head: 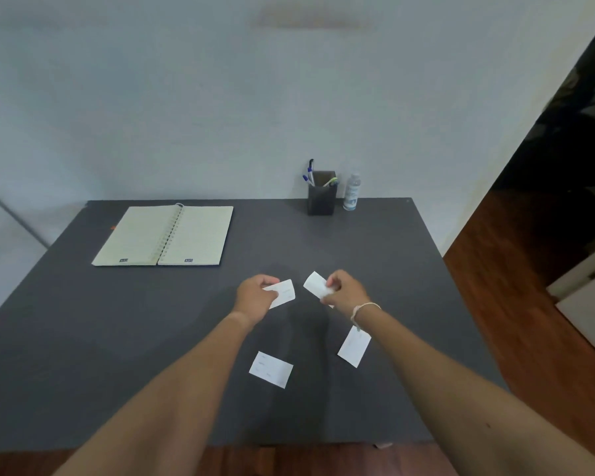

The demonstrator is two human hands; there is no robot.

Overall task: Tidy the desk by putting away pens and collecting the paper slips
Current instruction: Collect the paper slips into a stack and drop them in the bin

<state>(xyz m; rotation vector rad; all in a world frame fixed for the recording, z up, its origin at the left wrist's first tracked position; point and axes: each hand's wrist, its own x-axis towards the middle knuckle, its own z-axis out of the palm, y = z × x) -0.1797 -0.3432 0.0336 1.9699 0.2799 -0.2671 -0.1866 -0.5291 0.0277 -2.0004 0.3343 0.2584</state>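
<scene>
My left hand (pixel 256 297) is closed on a white paper slip (pixel 284 292) just above the dark grey desk (pixel 117 338). A little to its right, my right hand (pixel 344 292) pinches a second slip (pixel 316 284). Two more slips lie flat nearer to me: one (pixel 271 369) below my left hand and one (pixel 354 346) under my right wrist. Several pens (pixel 309 175) stand in a black pen holder (pixel 321 197) at the desk's far edge.
An open spiral notebook (pixel 164 237) lies at the far left of the desk. A small clear bottle (pixel 351 192) stands right of the pen holder against the white wall. Wooden floor and white furniture (pixel 591 304) are off to the right.
</scene>
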